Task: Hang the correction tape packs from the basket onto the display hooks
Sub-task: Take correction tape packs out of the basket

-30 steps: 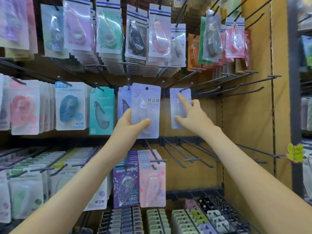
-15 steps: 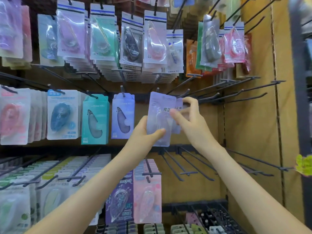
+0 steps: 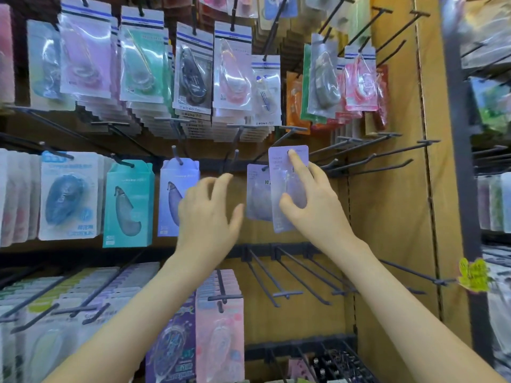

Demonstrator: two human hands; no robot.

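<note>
Nothing is gripped by the left hand (image 3: 210, 214): fingers are spread and loose in the gap between the lavender boxed pack (image 3: 172, 183) and the hung lilac pack (image 3: 257, 194). A second lilac pack (image 3: 278, 186), overlapping the hung one, is pinched by the right hand (image 3: 315, 205), with the index fingertip (image 3: 297, 161) laid by the hang hole. Bare hooks (image 3: 370, 168) are fanned rightward toward the side panel (image 3: 392, 217). Whether the hole is seated on a hook cannot be told; the print is blurred.

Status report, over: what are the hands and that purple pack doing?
Right hand pinches purple pack, forefinger at its hang hole. Left hand open, holding nothing. Second pack hangs just behind. Hooked or not: cannot tell.
</note>
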